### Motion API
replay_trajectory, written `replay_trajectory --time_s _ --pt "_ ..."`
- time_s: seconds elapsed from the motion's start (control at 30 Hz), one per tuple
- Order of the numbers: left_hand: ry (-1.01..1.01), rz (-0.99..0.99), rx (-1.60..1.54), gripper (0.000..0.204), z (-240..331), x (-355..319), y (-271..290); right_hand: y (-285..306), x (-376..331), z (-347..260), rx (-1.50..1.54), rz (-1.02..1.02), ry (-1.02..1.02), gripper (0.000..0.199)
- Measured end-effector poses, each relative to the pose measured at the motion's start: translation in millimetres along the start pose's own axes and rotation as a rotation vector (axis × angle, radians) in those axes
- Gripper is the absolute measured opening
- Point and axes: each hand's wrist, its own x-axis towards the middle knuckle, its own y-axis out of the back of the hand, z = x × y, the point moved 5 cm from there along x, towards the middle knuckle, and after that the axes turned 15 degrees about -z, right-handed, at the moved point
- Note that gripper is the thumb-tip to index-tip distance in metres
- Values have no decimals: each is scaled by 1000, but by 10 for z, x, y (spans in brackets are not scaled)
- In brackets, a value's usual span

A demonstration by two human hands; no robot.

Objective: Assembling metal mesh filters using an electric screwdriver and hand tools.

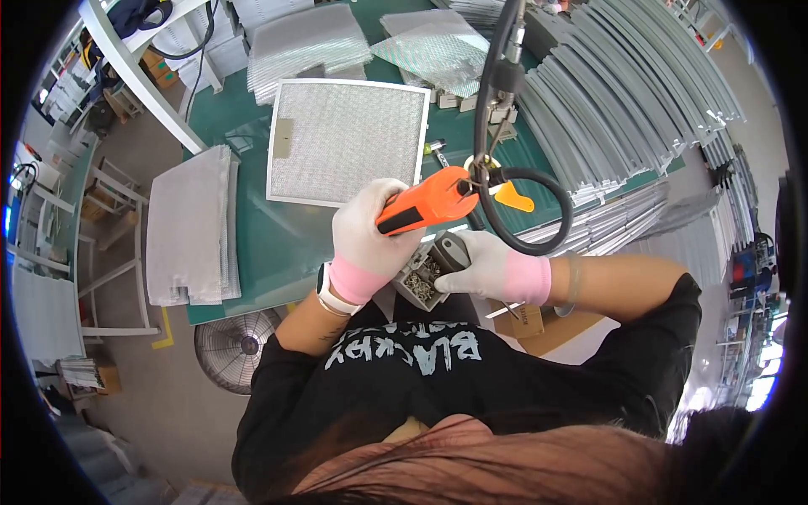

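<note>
My left hand (369, 233), in a white glove with a pink cuff, is closed around an orange power tool (436, 200). A black cable joins the tool's right end, and its working tip is out of sight. Just below it, a small grey bin (417, 292) holds many small metal fasteners (421, 273). Gloved the same way, my right hand (488, 268) is closed at the bin's right side, with a dark grey rounded piece (452, 250) between thumb and fingers. Beyond my hands a framed mesh panel (349, 139) lies flat on the green table (278, 244).
Stacked mesh sheets stand at the left (189, 223) and back (307, 42). Long grey metal strips (623, 93) pile up at the right. The black cable (555, 231) loops over the table. A yellow-handled tool (513, 198) lies behind it. A floor fan (240, 349) stands at lower left.
</note>
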Motion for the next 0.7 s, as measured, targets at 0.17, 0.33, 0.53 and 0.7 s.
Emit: replay_trajectory --time_s 0.17,0.33,0.53,0.7 --pt "30 8 48 28 -88 -24 26 -6 89 -3 33 -37 -33 40" --pt "160 -90 -324 23 -495 -17 28 167 145 14 102 -243 -4 53" --pt "270 -344 -679 29 -622 -27 7 1141 889 1157 248 304 12 53" --pt "226 -428 -837 22 -416 92 -94 1536 1368 1666 -142 553 45 68"
